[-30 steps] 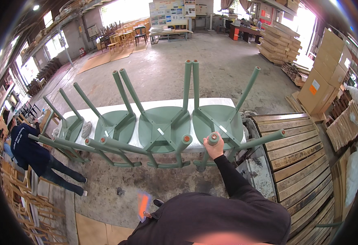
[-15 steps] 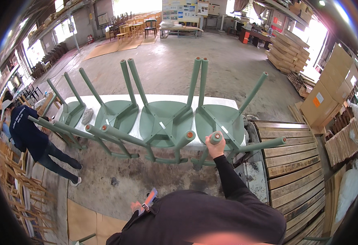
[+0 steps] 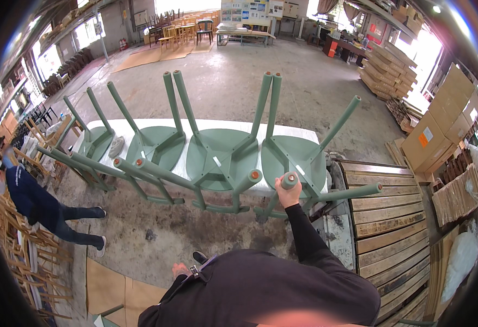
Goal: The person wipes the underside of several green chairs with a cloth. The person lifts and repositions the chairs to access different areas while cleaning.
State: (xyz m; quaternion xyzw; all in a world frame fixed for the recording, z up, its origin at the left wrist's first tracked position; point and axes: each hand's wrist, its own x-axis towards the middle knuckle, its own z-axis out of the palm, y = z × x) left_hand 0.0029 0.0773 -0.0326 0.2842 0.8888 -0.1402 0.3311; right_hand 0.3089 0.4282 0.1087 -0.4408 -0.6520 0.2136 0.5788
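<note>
Several green chairs lie upside down in a row, their legs pointing up. My right hand is wrapped round the near leg of the rightmost chair, just below its brown tip. To the left stands another upturned green chair, its seat underside crossed by braces with a small white label. Low beside my dark top hangs my left hand, well away from the chairs. Its fingers are too small and partly hidden to read, and no object shows in it.
A white-covered table bears the chairs. At its right is a slatted wooden platform, with cardboard boxes beyond. A person in dark clothes stands at left by stacked wooden chair frames. Flat cardboard lies on the floor.
The person at left has shifted further left, and another person's head shows more there. An orange and blue card near my left hand is out of sight. My right hand keeps its hold.
</note>
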